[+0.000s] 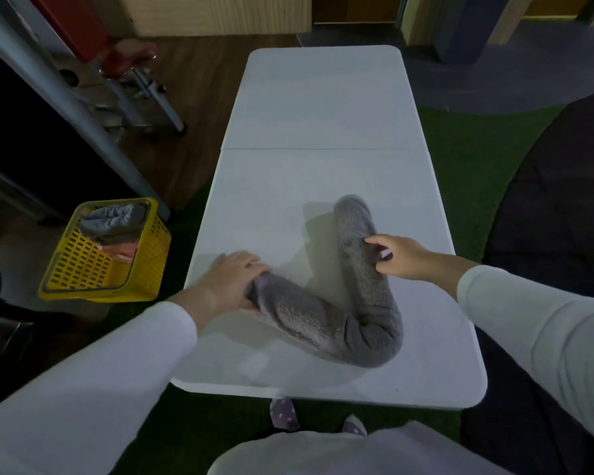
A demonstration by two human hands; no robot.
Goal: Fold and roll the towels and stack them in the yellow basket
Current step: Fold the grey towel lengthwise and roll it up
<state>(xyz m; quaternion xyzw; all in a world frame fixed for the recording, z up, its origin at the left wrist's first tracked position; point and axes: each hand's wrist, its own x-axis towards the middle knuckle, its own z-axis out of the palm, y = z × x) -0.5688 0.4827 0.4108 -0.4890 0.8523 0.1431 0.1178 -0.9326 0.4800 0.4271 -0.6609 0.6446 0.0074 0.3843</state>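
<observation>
**Two hands on one bent grey roll**

We stand at the near end of a long white folding table (323,97), which fills the middle of the view and has a seam running across it halfway along. Under and around it lies a green mat (460,173), with dark wood floor to the left.

On the floor left of the table, just off its near corner, sits the yellow basket (83,269), with slotted walls and a dark rim. Inside it we see a grey towel bundle (112,219) on top and something pink (120,252) beneath it.

On the near half of the table lies the grey towel (309,317), rolled into a thick tube and bent into a V. One arm runs towards the left edge and the other points away from us, with the bend nearest our body.

Our left hand (230,279) lies over the left end of the roll, fingers curled down round it and holding it against the tabletop. Our right hand (402,257) meets the far arm from the right side. Its forefinger and thumb pinch the fabric in a narrow hold, the other fingers tucked in. Both arms wear white sleeves (528,320).

Below the table's near edge, two spotted socks (283,413) show on the mat.
</observation>
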